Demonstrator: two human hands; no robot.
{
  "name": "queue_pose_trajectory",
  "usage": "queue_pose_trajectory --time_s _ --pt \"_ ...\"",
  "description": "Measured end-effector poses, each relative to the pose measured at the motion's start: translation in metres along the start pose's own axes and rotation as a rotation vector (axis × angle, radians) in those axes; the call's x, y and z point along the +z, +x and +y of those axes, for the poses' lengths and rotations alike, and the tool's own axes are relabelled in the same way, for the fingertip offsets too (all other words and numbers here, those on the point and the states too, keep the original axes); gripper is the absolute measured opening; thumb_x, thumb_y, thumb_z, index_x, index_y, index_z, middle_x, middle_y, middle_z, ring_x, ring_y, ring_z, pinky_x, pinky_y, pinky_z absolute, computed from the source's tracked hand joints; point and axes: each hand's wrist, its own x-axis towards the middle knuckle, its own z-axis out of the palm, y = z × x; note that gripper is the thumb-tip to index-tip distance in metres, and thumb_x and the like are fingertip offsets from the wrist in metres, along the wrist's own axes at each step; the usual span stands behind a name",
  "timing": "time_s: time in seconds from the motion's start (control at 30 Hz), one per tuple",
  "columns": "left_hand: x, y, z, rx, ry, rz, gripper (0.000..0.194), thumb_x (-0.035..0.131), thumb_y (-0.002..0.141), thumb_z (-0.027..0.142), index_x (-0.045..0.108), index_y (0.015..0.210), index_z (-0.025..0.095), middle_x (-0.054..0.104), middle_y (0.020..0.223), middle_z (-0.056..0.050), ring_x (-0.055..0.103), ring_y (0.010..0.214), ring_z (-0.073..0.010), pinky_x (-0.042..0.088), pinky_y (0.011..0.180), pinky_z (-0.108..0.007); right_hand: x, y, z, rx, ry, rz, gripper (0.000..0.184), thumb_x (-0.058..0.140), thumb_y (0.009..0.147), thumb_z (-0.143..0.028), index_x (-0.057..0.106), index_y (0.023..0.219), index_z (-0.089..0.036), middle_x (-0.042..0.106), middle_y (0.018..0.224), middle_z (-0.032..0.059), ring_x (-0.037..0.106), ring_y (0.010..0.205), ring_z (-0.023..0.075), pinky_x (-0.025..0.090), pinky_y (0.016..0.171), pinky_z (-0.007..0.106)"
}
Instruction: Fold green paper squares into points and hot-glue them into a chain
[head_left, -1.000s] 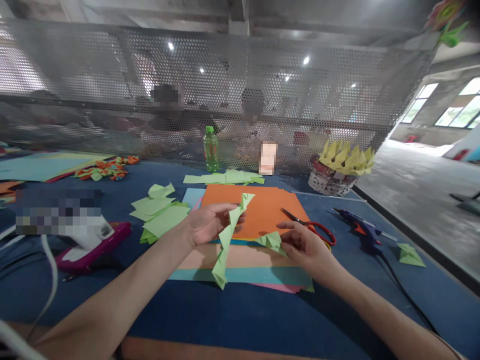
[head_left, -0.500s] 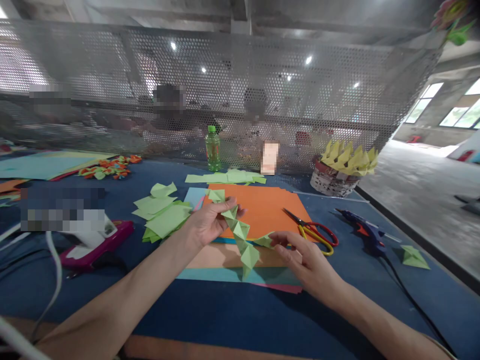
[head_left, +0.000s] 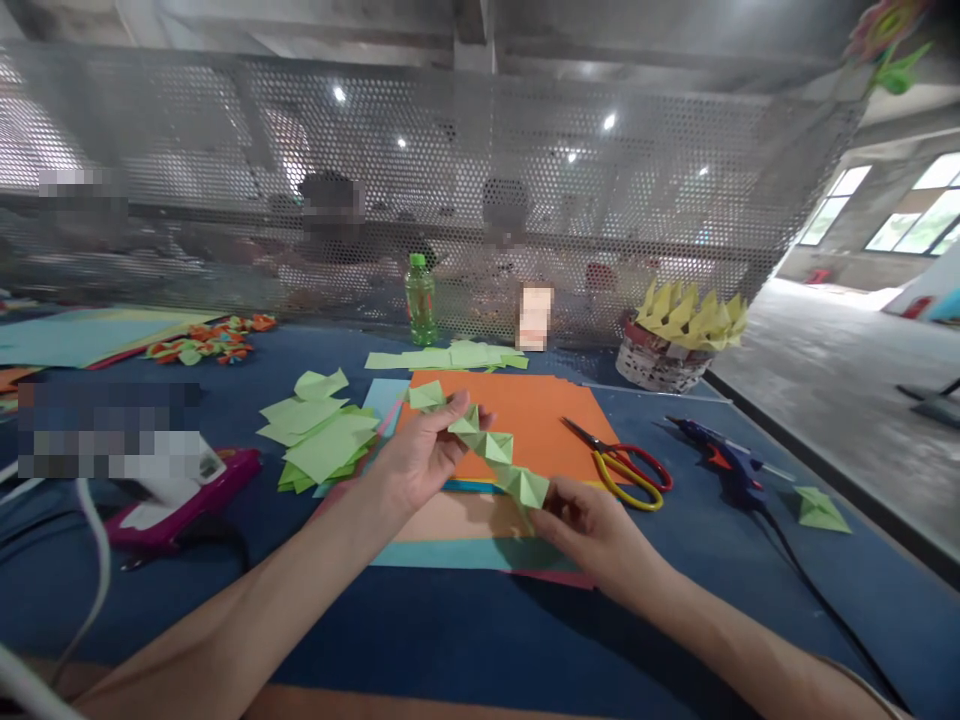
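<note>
A zigzag chain of folded light-green paper [head_left: 499, 447] stretches between my two hands above the stacked coloured sheets. My left hand [head_left: 420, 460] pinches it near its upper end, with one folded piece sticking out beyond the thumb. At the lower right end, the fingers of my right hand [head_left: 589, 522] are closed on the last folded piece. Whether a separate piece is also in those fingers is hidden. Beneath the hands lies orange paper [head_left: 540, 410]. Scissors [head_left: 598, 446] with red and yellow handles rest on its right edge, blades slightly apart.
Green paper pieces [head_left: 330, 445] are heaped at left, near a magenta power strip [head_left: 161, 512]. Right of the scissors lie a blue glue gun [head_left: 739, 475] with its cord and a folded green piece [head_left: 821, 510]. A bottle [head_left: 421, 305] and a basket [head_left: 660, 362] stand before a perforated screen.
The chain's lower end, which hung free, has swung up and right to my right hand. My right hand has moved slightly left and down and now grips that end. My left hand keeps its hold.
</note>
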Motion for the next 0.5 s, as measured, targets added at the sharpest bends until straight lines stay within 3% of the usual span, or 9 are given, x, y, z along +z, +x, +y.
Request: queue_pose_trajectory --time_s 0.17,0.5 --pt "-0.001 0.000 0.006 0.024 0.014 0.014 0.013 0.060 0.096 0.016 0.067 0.086 0.012 0.070 0.078 -0.008 0.072 0.073 -0.0185 0.063 0.073 -0.027 -0.011 0.013 0.016 0.012 0.242 0.002 0.032 0.061 0.088 -0.051 0.061 0.088 -0.019 0.067 0.079 0.0016 0.062 0.072 0.0163 0.047 0.065 0.026" --pt "-0.008 0.002 0.018 0.007 0.004 -0.003 0.043 0.038 0.104 0.035 0.068 0.099 0.005 0.072 0.087 -0.016 0.072 0.081 -0.0229 0.063 0.079 -0.036 -0.026 0.024 0.028 -0.032 0.153 0.145 0.032 0.063 0.085 -0.052 0.059 0.085 -0.020 0.063 0.076 0.0007 0.059 0.069 0.0168 0.046 0.062 0.028"
